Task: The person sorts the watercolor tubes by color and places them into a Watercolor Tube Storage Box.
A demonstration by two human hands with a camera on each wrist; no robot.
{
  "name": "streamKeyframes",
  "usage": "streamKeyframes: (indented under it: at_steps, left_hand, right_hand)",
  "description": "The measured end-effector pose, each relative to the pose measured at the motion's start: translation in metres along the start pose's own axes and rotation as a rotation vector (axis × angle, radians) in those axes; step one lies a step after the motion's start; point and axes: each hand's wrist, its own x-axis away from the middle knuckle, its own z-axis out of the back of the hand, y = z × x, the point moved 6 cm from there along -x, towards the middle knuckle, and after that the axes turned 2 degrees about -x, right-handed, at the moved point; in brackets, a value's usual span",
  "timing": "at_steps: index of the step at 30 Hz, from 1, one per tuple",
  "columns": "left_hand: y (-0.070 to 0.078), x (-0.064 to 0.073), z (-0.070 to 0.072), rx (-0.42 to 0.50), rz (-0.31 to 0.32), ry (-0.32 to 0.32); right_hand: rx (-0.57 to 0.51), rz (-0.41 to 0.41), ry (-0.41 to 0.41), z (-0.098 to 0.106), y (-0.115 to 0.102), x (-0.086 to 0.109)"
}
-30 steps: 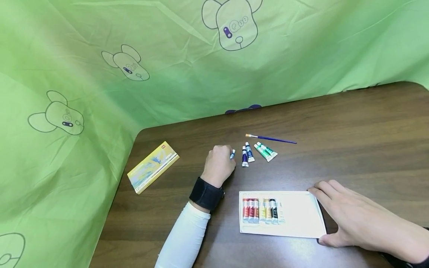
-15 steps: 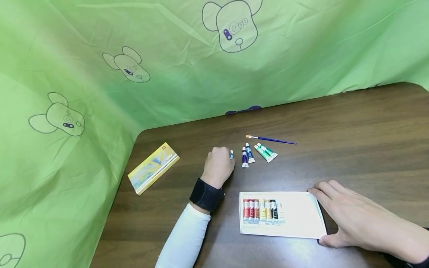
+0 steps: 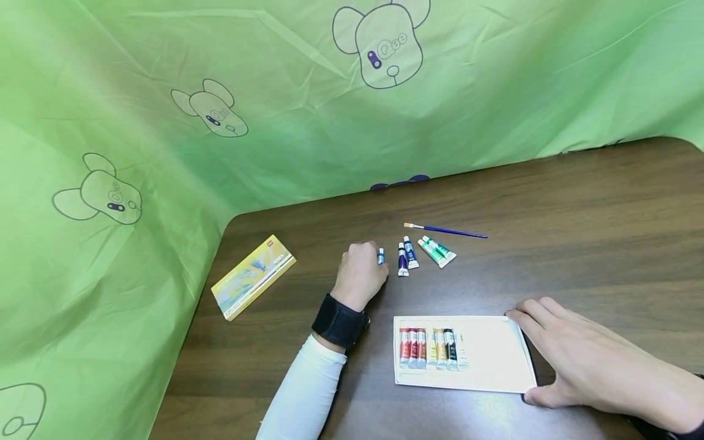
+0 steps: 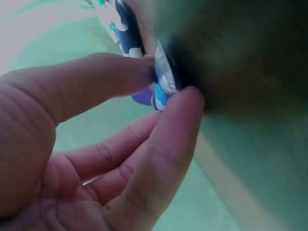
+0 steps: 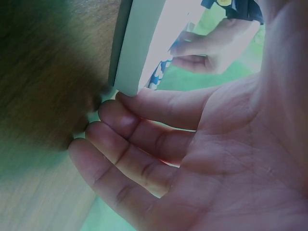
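Observation:
My left hand [image 3: 359,275] pinches a small blue paint tube [image 3: 381,256] between thumb and index finger, low over the table. In the left wrist view the crimped silver end of that tube [image 4: 166,74] shows between the fingertips. Just right of it lie a purple paint tube [image 3: 403,260] and a dark blue one [image 3: 410,252]. My right hand [image 3: 577,354] holds the right end of a white tray [image 3: 495,354], thumb at the near corner and index finger at the far corner. Several paint tubes [image 3: 431,348], red, yellow, black and white among them, lie in the tray's left half.
Two green paint tubes [image 3: 437,251] lie farther right, below a blue-handled paintbrush [image 3: 451,231]. A yellow cardboard box [image 3: 253,276] rests at the table's left. Green cloth [image 3: 286,122] with printed bear heads hangs along the back and left edges of the wooden table [image 3: 605,214].
The blue tube in the left hand has turned slightly and looks more upright in the head view. The right hand and the tray have stayed in place.

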Motion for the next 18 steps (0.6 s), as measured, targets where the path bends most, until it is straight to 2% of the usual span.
streamKeyframes:
  at_steps: [11,14,18]
  left_hand:
    - [0.003,0.004,0.002,-0.024,-0.008,-0.001]
    - [0.01,0.009,0.008,-0.011,-0.027,-0.009]
    - [0.029,0.021,0.016,0.009,-0.087,-0.026]
  right_hand:
    - [-0.003,-0.001,0.01,0.0,0.0,0.001]
    - [-0.003,0.005,0.018,0.001,0.0,0.001]
    - [0.001,0.006,0.013,0.001,0.001,0.0]
